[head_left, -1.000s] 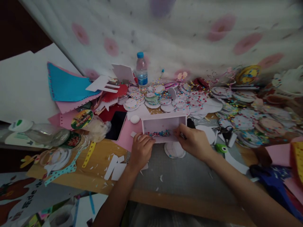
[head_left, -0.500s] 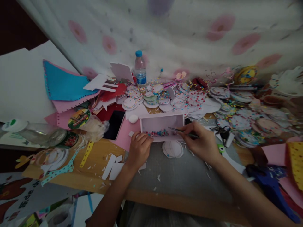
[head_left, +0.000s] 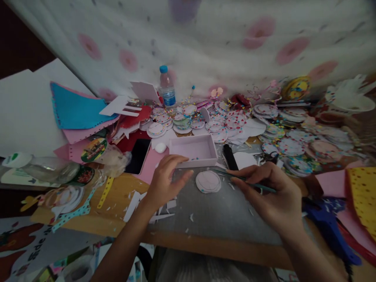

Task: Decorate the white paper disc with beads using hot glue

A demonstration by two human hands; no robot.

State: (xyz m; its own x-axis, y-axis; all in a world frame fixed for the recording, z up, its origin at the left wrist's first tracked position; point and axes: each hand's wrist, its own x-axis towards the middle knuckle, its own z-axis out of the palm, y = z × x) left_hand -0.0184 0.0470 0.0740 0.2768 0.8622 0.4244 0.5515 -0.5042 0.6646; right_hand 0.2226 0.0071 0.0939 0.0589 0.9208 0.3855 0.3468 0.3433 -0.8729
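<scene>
My right hand [head_left: 270, 192] pinches a pair of thin, dark tweezers [head_left: 243, 178], whose tips point left, just to the right of a white paper disc [head_left: 208, 181]. The disc lies flat on a grey mat [head_left: 199, 217] and looks like layered rounds with a small blue bit at its edge. Behind it stands a shallow white box [head_left: 202, 150] with a few tiny coloured bits inside; its near wall hides most of the floor. My left hand [head_left: 166, 182] hovers by the box's front left corner, thumb and fingers apart, holding nothing.
Stacks of dotted paper discs [head_left: 235, 119] line the back, beside a water bottle [head_left: 167, 88]. A phone [head_left: 138, 156] and a large clear bottle [head_left: 55, 168] lie left. A black-handled tool [head_left: 230, 157] is right of the box; a blue glue gun [head_left: 330, 221] sits far right.
The box, tilted toward me before, now rests level. My left hand has let go of it and opened. My right hand has drawn the tweezers out of the box, toward the right and nearer me.
</scene>
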